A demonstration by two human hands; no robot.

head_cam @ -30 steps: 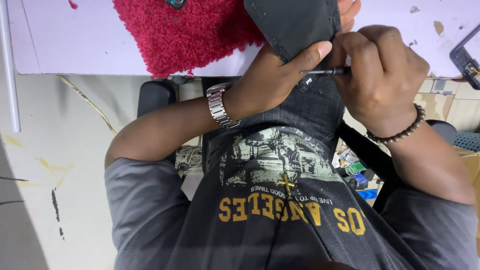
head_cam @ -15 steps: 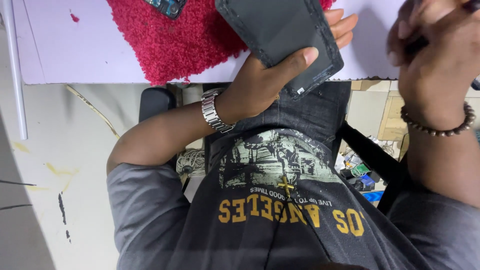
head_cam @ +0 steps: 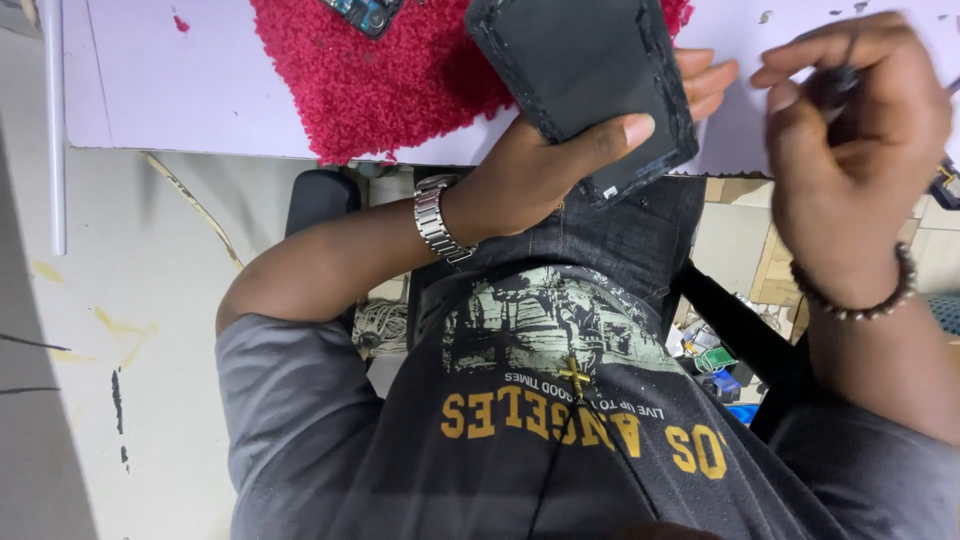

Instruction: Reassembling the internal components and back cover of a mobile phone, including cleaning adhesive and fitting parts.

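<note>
Dark grey short-sleeved T-shirt (head_cam: 560, 450) with yellow lettering and a pale printed graphic. Left wrist: silver metal link watch (head_cam: 436, 218). Right wrist: dark beaded bracelet (head_cam: 858, 298); small gold cross pendant (head_cam: 575, 376) at chest.

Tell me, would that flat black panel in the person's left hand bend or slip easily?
The black panel looks thin and flat, so probably light and fairly stiff. Its edges look rough with residue, perhaps giving grip. The left hand pinches it by thumb and fingers alone, suggesting little weight.
</note>
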